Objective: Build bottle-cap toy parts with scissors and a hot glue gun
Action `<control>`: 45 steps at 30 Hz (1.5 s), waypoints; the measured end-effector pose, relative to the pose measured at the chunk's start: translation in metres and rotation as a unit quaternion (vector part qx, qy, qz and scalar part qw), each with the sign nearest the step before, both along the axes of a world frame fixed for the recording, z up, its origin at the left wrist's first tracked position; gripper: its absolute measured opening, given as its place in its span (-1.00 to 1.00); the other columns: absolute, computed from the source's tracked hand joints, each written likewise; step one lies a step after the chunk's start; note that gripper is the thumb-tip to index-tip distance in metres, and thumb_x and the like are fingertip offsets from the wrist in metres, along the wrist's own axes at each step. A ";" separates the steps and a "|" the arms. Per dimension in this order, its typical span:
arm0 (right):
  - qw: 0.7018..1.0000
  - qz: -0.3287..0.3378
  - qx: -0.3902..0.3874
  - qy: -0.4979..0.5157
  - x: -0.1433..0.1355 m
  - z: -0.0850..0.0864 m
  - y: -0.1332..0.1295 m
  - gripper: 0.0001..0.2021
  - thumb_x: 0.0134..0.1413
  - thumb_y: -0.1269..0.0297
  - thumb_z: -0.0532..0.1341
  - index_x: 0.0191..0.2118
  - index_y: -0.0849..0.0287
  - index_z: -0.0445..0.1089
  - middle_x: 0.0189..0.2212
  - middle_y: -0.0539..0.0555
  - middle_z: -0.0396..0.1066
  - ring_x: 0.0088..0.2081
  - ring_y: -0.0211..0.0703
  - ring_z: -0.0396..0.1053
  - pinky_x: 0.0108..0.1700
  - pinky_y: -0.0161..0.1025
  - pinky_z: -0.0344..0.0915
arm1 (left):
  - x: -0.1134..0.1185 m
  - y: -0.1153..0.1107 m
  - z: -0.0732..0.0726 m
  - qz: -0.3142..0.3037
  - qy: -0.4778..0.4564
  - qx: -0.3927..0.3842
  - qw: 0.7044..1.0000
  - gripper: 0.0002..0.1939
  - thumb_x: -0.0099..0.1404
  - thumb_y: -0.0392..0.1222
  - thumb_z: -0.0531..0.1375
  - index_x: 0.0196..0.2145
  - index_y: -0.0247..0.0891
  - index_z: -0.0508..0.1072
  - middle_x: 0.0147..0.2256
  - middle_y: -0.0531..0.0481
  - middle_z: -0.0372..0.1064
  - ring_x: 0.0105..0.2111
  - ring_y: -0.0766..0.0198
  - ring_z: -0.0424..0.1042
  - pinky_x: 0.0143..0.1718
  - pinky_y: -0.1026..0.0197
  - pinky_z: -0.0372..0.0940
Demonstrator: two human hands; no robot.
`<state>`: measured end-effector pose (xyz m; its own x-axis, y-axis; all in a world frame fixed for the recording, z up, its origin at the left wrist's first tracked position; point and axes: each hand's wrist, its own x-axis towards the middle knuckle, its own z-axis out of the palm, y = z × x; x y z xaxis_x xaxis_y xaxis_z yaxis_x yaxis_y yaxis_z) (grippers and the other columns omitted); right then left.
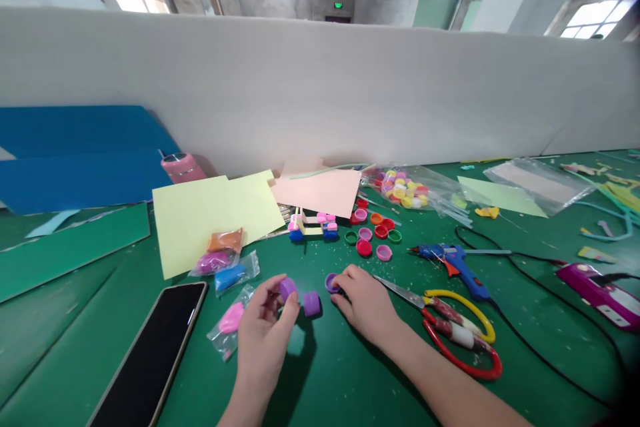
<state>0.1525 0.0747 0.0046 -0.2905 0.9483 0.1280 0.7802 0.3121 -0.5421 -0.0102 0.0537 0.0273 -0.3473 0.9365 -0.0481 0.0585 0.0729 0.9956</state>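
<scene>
Between thumb and fingers, my left hand (270, 327) holds a purple bottle cap (287, 289) above the table. Just right of it, a purple piece (311, 303), which looks like caps joined together, rests on the green surface. My right hand (367, 303) has its fingertips closed on another purple bottle cap (331, 283), its hollow side showing. Farther back lie several loose caps, among them a red cap (364, 249), a pink cap (384, 253) and a green cap (395, 236). A small blue, pink and yellow assembly (313, 227) stands left of them.
Scissors (457, 330) lie beside my right forearm, with a blue glue gun (453, 263) and its cord beyond. On the left are a phone (150, 353), clay packets (237, 273) and yellow paper (190, 220). A bag of caps (403, 188) sits near the white partition (320, 93).
</scene>
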 end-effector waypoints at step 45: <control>0.988 0.012 -0.047 0.148 0.041 0.041 -0.037 -0.87 0.18 0.32 -0.02 -0.35 0.12 0.23 -0.44 -0.01 0.25 -0.39 -0.22 0.21 -0.32 -0.30 0.14 | 0.047 -0.014 0.007 -0.189 0.009 -0.057 0.980 -0.63 -0.03 -0.12 0.26 -0.23 -0.30 0.44 -0.63 0.12 0.20 -0.61 0.33 0.16 -0.55 0.30 0.09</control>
